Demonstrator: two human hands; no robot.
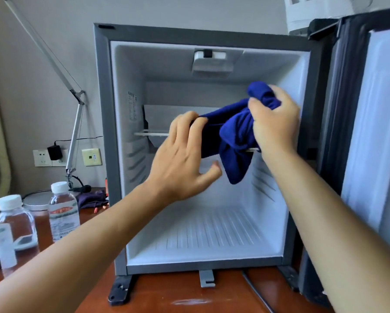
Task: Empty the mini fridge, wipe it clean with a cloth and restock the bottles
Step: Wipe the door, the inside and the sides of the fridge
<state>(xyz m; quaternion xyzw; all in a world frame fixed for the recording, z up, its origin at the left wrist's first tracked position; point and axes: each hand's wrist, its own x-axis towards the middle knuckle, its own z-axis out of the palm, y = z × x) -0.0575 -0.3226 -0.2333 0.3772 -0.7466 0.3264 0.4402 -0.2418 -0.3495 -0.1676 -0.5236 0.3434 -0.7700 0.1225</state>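
The grey mini fridge (103,105) stands on the wooden desk with its door (356,114) swung open to the right. Its white inside holds no bottles. A dark blue cloth (232,134) hangs in front of the fridge opening at mid height. My right hand (276,123) grips the cloth's bunched upper end near the right inner wall. My left hand (185,159) pinches the cloth's left edge with its fingertips. Two clear water bottles with white caps stand on the desk at the left, one (63,213) close to the fridge, the other (13,231) nearer the edge.
A thin shelf rail (151,133) crosses the fridge interior behind the cloth. A desk lamp arm (75,132) rises at the left beside wall sockets (54,157). A purple fabric item (91,198) lies behind the bottles. A cable (257,292) runs across the desk in front of the fridge.
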